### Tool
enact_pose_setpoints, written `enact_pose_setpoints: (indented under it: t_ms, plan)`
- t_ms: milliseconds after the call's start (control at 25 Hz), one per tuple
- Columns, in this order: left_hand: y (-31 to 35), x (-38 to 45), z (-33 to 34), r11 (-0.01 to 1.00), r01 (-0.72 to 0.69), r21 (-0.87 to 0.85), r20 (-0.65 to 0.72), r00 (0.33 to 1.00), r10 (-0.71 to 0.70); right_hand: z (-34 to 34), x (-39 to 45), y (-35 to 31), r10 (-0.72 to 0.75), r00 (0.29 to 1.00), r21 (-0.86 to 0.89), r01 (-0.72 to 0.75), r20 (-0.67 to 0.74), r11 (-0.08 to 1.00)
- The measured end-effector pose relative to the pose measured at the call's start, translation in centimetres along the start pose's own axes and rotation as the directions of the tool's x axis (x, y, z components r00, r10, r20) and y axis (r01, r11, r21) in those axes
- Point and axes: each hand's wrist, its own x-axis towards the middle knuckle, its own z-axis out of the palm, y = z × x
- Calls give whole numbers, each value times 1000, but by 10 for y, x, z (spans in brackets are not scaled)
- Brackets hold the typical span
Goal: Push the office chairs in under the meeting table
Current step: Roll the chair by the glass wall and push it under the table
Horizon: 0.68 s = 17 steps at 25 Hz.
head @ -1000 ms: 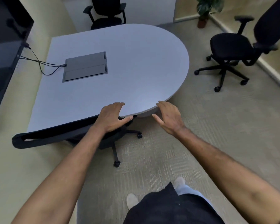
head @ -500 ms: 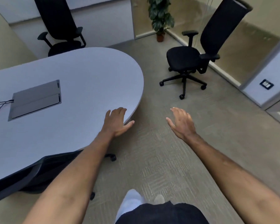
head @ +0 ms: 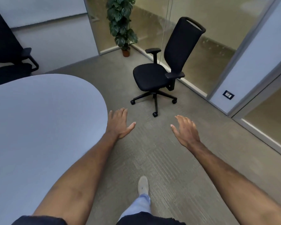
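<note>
Chair [head: 154,75], black, high-backed, stands apart from table [head: 39,119].

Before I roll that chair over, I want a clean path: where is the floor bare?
Bare carpet runs from the foot to the chair, between the table edge and glass wall. Both hands, left and right, hang open over it. The plant crowds the corner.

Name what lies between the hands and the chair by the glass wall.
Only bare carpet, seen in the head view, separates the chair from both open hands, left and right.
</note>
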Motion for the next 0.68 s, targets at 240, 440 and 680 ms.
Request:
enact_pose_setpoints:
  t_ms: [240, 440, 680]
  plan:
    - [28, 169, -6, 998, -54, 20, 2, 999, 54, -21, 132, 51, 73, 997, -18, -73, -31, 997]
    - [69, 291, -7, 994, -107, -3, 21, 994, 107, -39, 224, 106, 122, 990, -12, -123, -76, 992]
    - [134, 441, 10, 992, -125, 9, 10, 992, 125, -49, 352, 202, 137, 984, 32, -134, -113, 990]
